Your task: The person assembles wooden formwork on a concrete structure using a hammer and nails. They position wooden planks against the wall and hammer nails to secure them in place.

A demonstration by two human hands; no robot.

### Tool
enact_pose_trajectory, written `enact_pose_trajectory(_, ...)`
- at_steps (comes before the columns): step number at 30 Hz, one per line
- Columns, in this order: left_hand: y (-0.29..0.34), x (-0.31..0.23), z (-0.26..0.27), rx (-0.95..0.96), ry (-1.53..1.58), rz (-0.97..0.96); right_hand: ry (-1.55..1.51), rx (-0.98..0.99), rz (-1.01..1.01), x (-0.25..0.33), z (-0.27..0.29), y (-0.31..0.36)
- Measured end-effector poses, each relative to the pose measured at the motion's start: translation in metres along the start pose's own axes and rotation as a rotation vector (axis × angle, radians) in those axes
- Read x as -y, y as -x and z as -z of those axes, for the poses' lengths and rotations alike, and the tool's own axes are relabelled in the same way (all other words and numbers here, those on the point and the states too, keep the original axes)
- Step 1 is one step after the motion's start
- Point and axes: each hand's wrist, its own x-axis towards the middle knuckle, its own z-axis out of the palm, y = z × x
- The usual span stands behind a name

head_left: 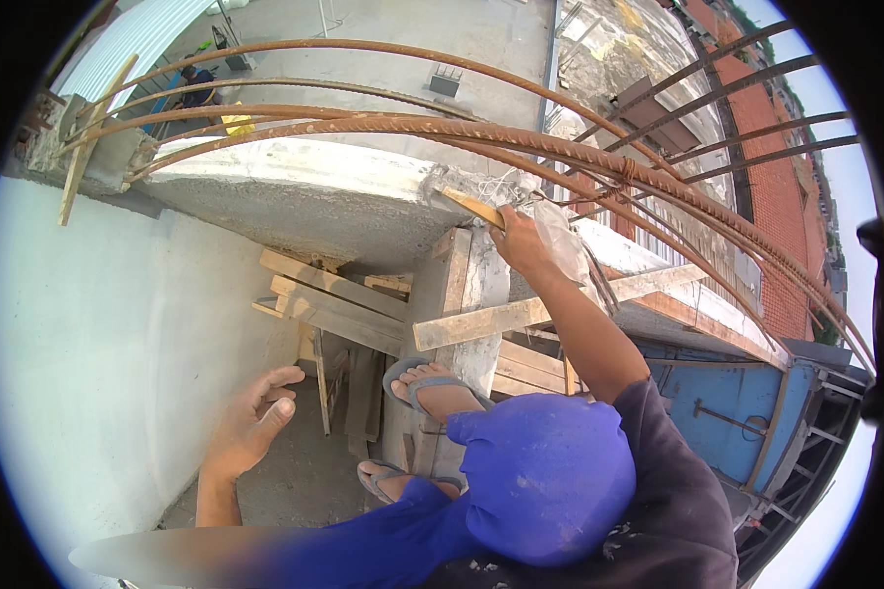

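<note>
My right hand (524, 239) reaches forward, its fingers closed on the near end of a short, flat, yellowish wooden piece (473, 206). The far end of that piece points left, over the concrete edge by the white-topped ledge (295, 162). A crumpled pale sack-like sheet (560, 236) lies just right of this hand. Low on the left, my left hand (255, 422) hangs in the air with fingers apart and nothing in it, beside a smooth pale wall (98, 344). Long rusty rebars (393, 125) curve across beyond both hands.
My feet in grey flip-flops (403, 378) stand on a narrow concrete and timber perch. A loose board (481, 324) crosses under my right arm, and more planks (334, 304) lie left of it. A lower floor shows far below, with a person (198, 86) at the upper left.
</note>
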Motion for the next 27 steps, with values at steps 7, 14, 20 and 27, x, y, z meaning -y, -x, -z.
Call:
enact_pose_trajectory(7,-0.065,0.009,-0.051,0.242,-0.515,-0.011,0.041,0.058,-0.124,-0.055,-0.048,-0.002)
enact_pose_trajectory(14,-0.116,0.026,-0.111,0.169,-0.561,-0.211,0.481,-0.406,-0.014,-0.096,0.017,0.066)
enact_pose_trajectory(20,-0.165,0.046,-0.190,0.109,-0.607,-0.373,0.555,-0.064,-0.591,-0.160,0.070,0.098)
enact_pose_trajectory(27,-0.189,0.082,-0.250,-0.096,-0.851,-0.436,0.678,-0.102,-0.323,-0.196,0.094,0.070)
